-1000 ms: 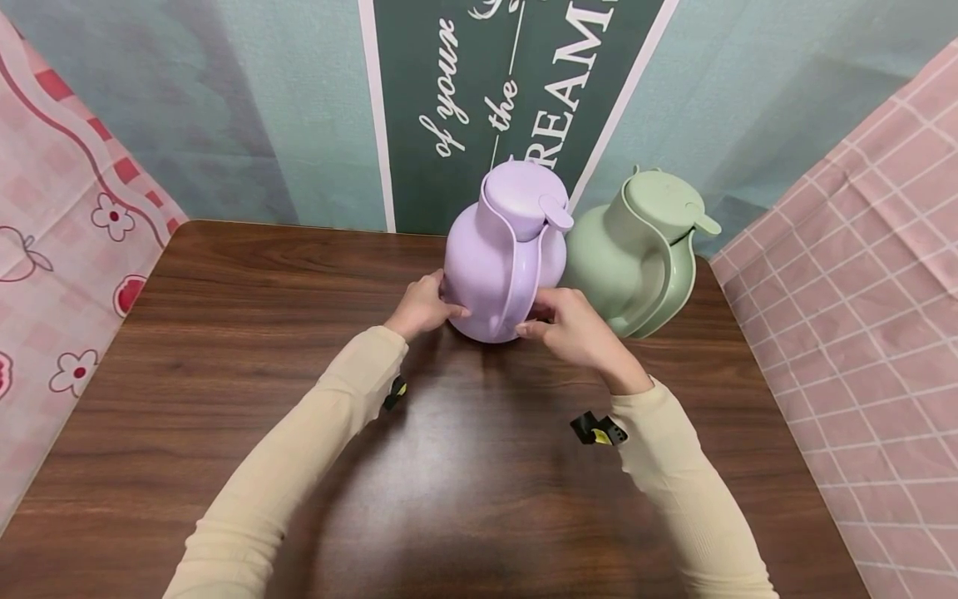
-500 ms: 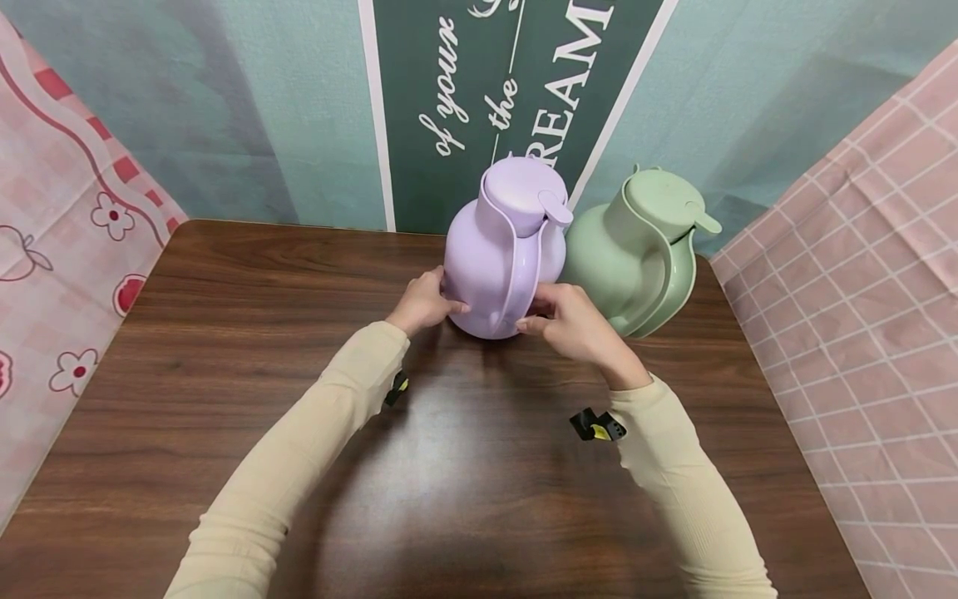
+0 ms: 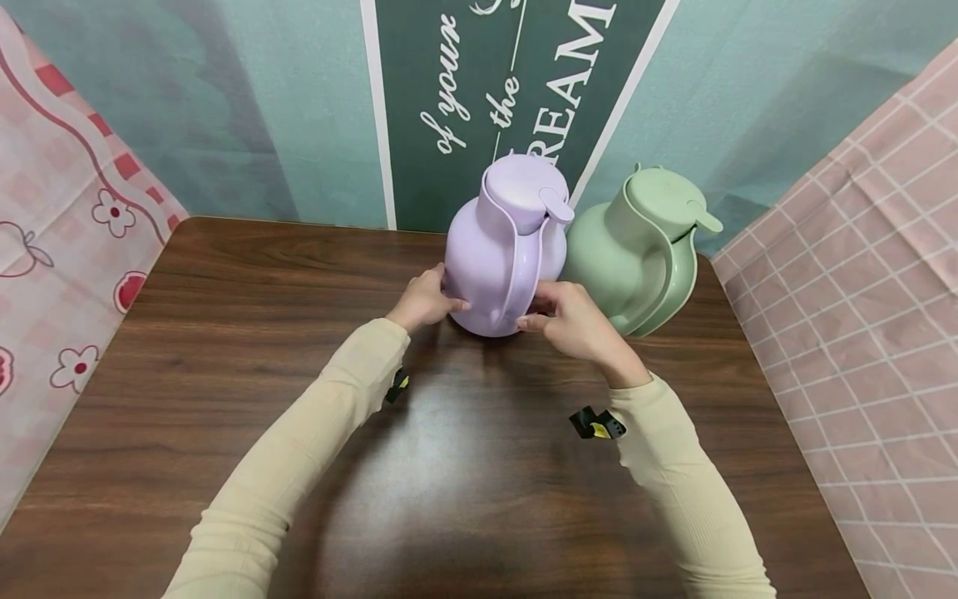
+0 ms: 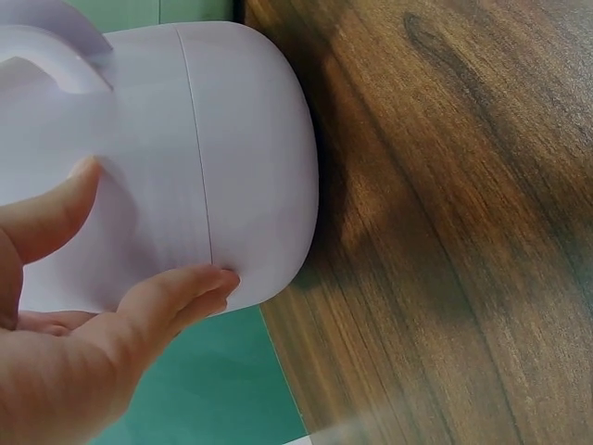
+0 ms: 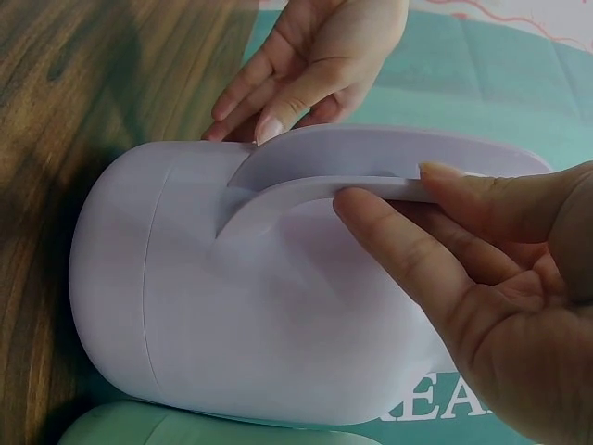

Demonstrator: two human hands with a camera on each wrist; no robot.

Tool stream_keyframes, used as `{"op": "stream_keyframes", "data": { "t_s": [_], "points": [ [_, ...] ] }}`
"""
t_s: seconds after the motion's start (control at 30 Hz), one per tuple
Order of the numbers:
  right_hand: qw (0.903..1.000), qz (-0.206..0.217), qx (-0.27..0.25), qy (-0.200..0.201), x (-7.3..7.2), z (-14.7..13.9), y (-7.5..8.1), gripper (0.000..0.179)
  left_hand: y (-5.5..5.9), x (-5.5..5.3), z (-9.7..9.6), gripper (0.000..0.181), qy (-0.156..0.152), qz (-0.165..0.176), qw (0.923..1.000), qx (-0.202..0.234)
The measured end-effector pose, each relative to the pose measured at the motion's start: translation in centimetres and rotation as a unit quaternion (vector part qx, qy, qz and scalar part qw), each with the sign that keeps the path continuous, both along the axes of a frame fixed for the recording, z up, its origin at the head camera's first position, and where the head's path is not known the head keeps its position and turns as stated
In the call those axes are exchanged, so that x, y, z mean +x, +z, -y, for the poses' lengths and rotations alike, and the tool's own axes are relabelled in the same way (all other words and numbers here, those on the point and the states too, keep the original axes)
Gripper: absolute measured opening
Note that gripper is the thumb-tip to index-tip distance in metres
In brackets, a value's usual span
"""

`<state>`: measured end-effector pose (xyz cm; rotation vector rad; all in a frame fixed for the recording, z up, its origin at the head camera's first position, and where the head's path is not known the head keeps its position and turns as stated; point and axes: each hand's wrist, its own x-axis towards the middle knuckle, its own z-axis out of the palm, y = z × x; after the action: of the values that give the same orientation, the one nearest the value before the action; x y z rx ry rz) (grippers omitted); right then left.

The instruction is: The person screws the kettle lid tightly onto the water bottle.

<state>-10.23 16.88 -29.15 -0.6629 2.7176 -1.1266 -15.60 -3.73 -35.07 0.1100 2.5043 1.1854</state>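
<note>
A lilac thermal jug (image 3: 479, 258) stands upright near the back of the table, its handle (image 3: 521, 279) facing me and its lid (image 3: 524, 179) down. My left hand (image 3: 425, 301) rests against the jug's left side, thumb on the front and fingers low near the base seam, as the left wrist view shows. With thumb and fingers, my right hand (image 5: 500, 269) pinches one edge of the handle. A matching green thermal jug (image 3: 599, 249) stands close on the right, its lower part partly behind my right hand.
The wooden table (image 3: 486, 466) ends at a teal cloth wall (image 3: 314, 108) with a dark green lettered panel (image 3: 456, 191) behind the jugs. Pink patterned cloth (image 3: 60, 291) hangs on the left, pink checked cloth (image 3: 861, 291) on the right.
The lilac jug has shifted very slightly back toward the wall, with both hands moving along with it. The green jug stays where it was.
</note>
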Motion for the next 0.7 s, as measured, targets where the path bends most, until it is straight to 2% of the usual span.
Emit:
{"op": "stream_keyframes", "data": {
  "t_s": [0.4, 0.6, 0.7],
  "points": [
    [0.9998, 0.001, 0.006, -0.016, 0.2, 0.0, -0.1, 0.014, 0.2, 0.3, 0.1, 0.069, -0.012, 0.003, 0.9998, 0.016],
    [0.9996, -0.005, -0.005, -0.026, 0.5, 0.0, -0.6, 0.014, 0.0, 1.0, 0.8, 0.071, -0.039, -0.015, 0.9988, -0.025],
    [0.9995, -0.01, -0.01, -0.027, 0.8, -0.2, -1.1, 0.015, -0.2, 1.6, 1.2, 0.068, -0.042, -0.022, 0.9981, -0.04]
  ]
}}
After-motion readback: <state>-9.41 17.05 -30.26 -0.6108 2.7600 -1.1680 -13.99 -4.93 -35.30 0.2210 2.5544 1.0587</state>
